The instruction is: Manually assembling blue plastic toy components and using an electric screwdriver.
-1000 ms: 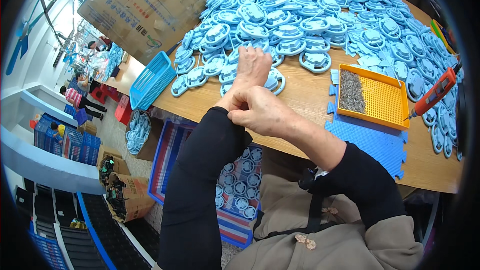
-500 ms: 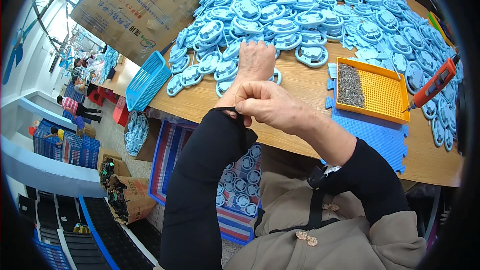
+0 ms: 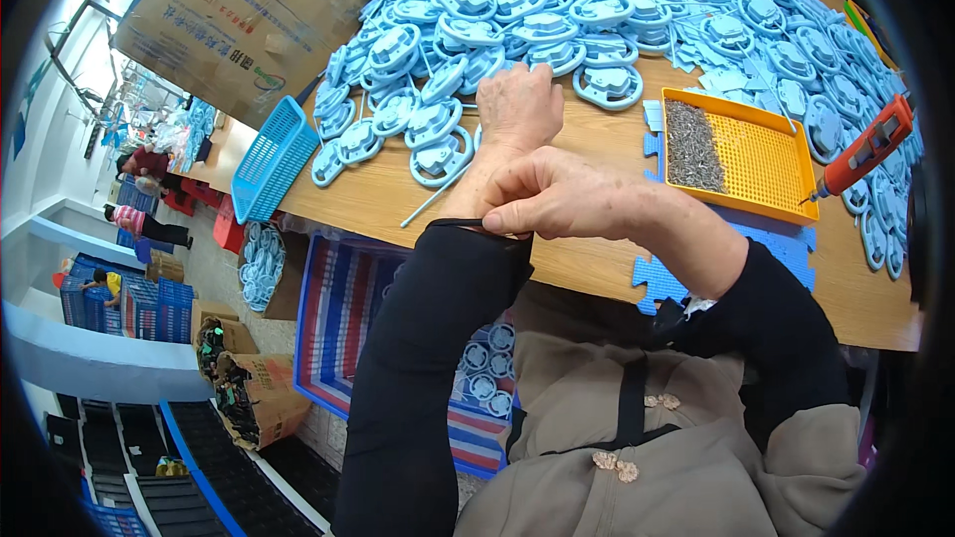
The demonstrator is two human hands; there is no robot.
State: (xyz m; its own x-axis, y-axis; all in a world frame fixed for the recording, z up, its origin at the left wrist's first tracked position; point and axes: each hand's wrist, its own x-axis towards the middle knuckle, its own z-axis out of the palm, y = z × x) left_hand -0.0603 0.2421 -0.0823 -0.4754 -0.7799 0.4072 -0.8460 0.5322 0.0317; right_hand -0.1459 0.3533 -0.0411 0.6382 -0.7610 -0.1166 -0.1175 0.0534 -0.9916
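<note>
My left hand (image 3: 519, 107) is curled into a fist, back of the hand up, at the near edge of a heap of light-blue plastic parts (image 3: 463, 40). Nothing shows in it, though its fingertips are hidden. A black sleeve (image 3: 428, 338) covers my left forearm nearly to the wrist. My right hand (image 3: 567, 191) reaches across and pinches the cuff of that sleeve between thumb and fingers, on the inner side of the wrist. A matching black sleeve (image 3: 786, 328) is on my right forearm.
A yellow tray (image 3: 766, 159) with small screws (image 3: 693, 149) sits on a blue foam mat (image 3: 662, 278). Right of it stands a red-orange electric screwdriver (image 3: 867, 149). A blue basket (image 3: 274, 159) and a cardboard box (image 3: 249, 20) stand left; a striped crate (image 3: 338, 328) is below the table.
The whole view has shifted a little. My right hand keeps its pinch on the sleeve cuff, and the stretched cuff now shows more plainly. The left hand stays curled near the heap.
</note>
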